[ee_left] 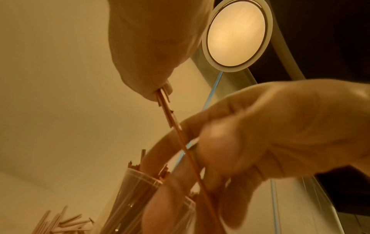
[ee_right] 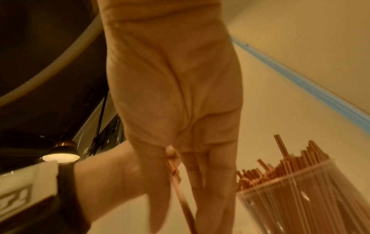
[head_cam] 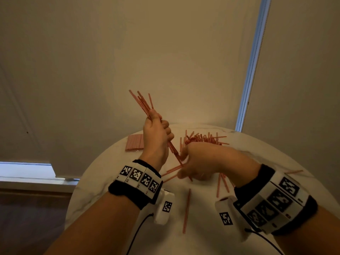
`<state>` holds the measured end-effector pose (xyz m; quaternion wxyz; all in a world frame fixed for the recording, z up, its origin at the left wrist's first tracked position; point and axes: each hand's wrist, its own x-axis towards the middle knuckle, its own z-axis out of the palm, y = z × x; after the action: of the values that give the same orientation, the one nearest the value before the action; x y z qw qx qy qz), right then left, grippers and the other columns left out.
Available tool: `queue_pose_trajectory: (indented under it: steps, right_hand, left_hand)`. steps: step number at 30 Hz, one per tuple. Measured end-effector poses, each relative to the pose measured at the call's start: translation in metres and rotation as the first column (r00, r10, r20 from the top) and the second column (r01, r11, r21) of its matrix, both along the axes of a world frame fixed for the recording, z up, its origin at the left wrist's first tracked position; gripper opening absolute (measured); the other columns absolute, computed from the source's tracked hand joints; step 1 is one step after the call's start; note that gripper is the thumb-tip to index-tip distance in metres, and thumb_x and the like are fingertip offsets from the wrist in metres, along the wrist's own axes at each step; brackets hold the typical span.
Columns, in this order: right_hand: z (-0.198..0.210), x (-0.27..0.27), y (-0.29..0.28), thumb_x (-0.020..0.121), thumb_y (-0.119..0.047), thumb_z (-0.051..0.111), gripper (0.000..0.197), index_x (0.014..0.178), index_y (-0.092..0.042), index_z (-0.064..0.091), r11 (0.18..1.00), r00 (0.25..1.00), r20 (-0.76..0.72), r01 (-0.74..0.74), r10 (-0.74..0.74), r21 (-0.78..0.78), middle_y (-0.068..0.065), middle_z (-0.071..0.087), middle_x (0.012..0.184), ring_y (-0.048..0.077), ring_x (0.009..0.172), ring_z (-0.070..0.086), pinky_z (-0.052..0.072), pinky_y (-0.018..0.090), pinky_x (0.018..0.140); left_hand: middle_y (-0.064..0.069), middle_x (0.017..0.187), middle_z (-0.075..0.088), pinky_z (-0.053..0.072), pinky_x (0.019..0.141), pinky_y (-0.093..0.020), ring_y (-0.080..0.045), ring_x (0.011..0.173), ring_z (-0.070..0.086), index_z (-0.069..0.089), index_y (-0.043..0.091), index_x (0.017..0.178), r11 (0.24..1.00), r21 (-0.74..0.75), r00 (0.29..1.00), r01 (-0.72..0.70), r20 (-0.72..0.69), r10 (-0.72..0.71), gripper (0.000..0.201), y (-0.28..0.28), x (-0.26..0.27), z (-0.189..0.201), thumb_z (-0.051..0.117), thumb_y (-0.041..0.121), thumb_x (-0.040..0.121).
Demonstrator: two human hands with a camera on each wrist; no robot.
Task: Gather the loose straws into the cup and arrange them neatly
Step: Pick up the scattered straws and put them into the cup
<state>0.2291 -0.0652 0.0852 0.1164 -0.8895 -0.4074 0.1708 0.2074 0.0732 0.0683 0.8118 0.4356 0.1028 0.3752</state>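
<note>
My left hand (head_cam: 158, 128) is raised above the table and grips a bundle of red-and-white striped straws (head_cam: 141, 102) that fan out above its fist. Their lower ends (ee_left: 167, 109) slant down toward my right hand (head_cam: 184, 169). That hand pinches one long straw (ee_right: 176, 171) between thumb and fingers below the bundle. Behind the right hand stands the clear cup (ee_right: 312, 199), packed with upright straws (head_cam: 202, 138). Loose straws (head_cam: 186, 210) lie on the white round table (head_cam: 114, 173) in front of and under my right hand.
A flat packet of pink straws (head_cam: 134, 142) lies at the table's far left. More loose straws (head_cam: 223, 183) lie by my right wrist, one (head_cam: 294, 171) near the right edge. A beige blind (head_cam: 165, 52) hangs right behind the table.
</note>
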Motion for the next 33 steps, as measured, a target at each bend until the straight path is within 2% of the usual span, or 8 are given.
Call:
queue_pose_trajectory:
  steps: [3, 7, 12, 17, 22, 25, 28, 33]
  right_hand:
    - [-0.006, 0.0, 0.001, 0.092, -0.021, 0.07, 0.014, 0.098, -0.008, 0.071, 0.987, 0.988, -0.151, 0.051, -0.028, 0.153, 0.0, 0.077, 0.081, 0.004, 0.062, 0.071, 0.05, 0.015, 0.053]
    - [-0.003, -0.002, 0.006, 0.087, -0.017, 0.075, 0.011, 0.09, -0.009, 0.068, 0.877, 0.961, -0.268, 0.188, -0.071, 0.442, 0.001, 0.076, 0.073, 0.01, 0.064, 0.074, 0.056, 0.018, 0.056]
    - [-0.007, -0.004, 0.003, 0.092, -0.025, 0.07, 0.017, 0.098, -0.01, 0.067, 0.959, 0.95, -0.295, 0.172, -0.101, 0.223, 0.001, 0.077, 0.078, 0.008, 0.064, 0.073, 0.056, 0.021, 0.058]
    - [-0.003, -0.002, 0.005, 0.091, -0.007, 0.069, 0.007, 0.096, -0.002, 0.068, 0.839, 0.914, -0.398, 0.274, -0.076, 0.47, 0.007, 0.077, 0.079, 0.016, 0.07, 0.076, 0.058, 0.019, 0.059]
    - [0.007, 0.011, -0.009, 0.09, -0.01, 0.07, 0.037, 0.125, -0.01, 0.059, 0.901, 0.938, -0.344, 0.187, -0.046, 0.39, 0.008, 0.074, 0.104, 0.009, 0.078, 0.073, 0.06, 0.023, 0.073]
    - [0.026, 0.022, -0.016, 0.097, -0.032, 0.061, 0.049, 0.141, -0.016, 0.046, 0.7, 0.945, -0.276, 0.318, -0.177, 0.639, 0.0, 0.068, 0.113, 0.013, 0.093, 0.07, 0.058, 0.038, 0.086]
    - [0.042, 0.03, -0.019, 0.102, -0.05, 0.043, 0.053, 0.147, -0.022, 0.037, 0.523, 0.95, -0.13, 0.268, -0.285, 0.81, -0.007, 0.054, 0.131, 0.011, 0.107, 0.06, 0.05, 0.032, 0.084]
    - [0.031, 0.032, -0.008, 0.105, -0.043, 0.038, 0.043, 0.114, -0.016, 0.07, 0.888, 0.994, -0.093, 0.1, -0.065, 0.448, -0.001, 0.071, 0.109, 0.015, 0.102, 0.065, 0.049, 0.034, 0.095]
  left_hand:
    - [0.005, 0.061, 0.037, 0.027, 0.044, -0.021, -0.007, 0.049, 0.029, 0.048, 0.016, 0.09, 0.996, 0.015, 0.995, 0.088, 0.041, -0.089, 0.036, -0.007, -0.001, 0.0, 0.039, 0.046, 0.107]
    - [0.004, 0.066, 0.045, 0.04, 0.05, -0.023, -0.008, 0.053, 0.04, 0.05, 0.013, 0.098, 0.979, 0.121, 0.987, 0.161, 0.001, -0.162, 0.029, -0.013, -0.005, -0.006, 0.04, 0.039, 0.108]
    - [0.0, 0.078, 0.054, 0.039, 0.048, -0.021, -0.007, 0.052, 0.04, 0.049, 0.013, 0.097, 0.983, 0.137, 0.991, 0.125, 0.022, -0.129, 0.026, -0.007, -0.008, -0.003, 0.041, 0.034, 0.109]
    - [0.001, 0.073, 0.058, 0.045, 0.051, -0.023, -0.008, 0.053, 0.046, 0.055, 0.009, 0.119, 0.959, 0.21, 0.982, 0.19, -0.05, -0.184, 0.026, -0.015, -0.011, -0.011, 0.042, 0.029, 0.109]
    - [0.005, 0.066, 0.043, 0.034, 0.048, -0.02, -0.006, 0.051, 0.036, 0.055, 0.012, 0.107, 0.888, 0.328, 0.941, 0.324, -0.207, -0.267, 0.026, -0.005, -0.016, -0.009, 0.04, 0.033, 0.109]
    - [0.008, 0.064, 0.039, 0.029, 0.044, -0.019, -0.007, 0.051, 0.032, 0.05, 0.014, 0.101, 0.758, 0.409, 0.851, 0.507, -0.378, -0.365, 0.027, -0.004, -0.027, -0.01, 0.042, 0.039, 0.107]
    - [0.008, 0.067, 0.039, 0.031, 0.047, -0.021, -0.008, 0.053, 0.034, 0.05, 0.015, 0.098, 0.562, 0.495, 0.743, 0.663, -0.532, -0.407, 0.028, -0.013, -0.036, -0.012, 0.046, 0.042, 0.106]
    - [0.004, 0.068, 0.041, 0.035, 0.048, -0.022, -0.006, 0.051, 0.038, 0.052, 0.011, 0.102, 0.47, 0.589, 0.746, 0.658, -0.596, -0.297, 0.026, -0.026, -0.035, -0.006, 0.045, 0.036, 0.108]
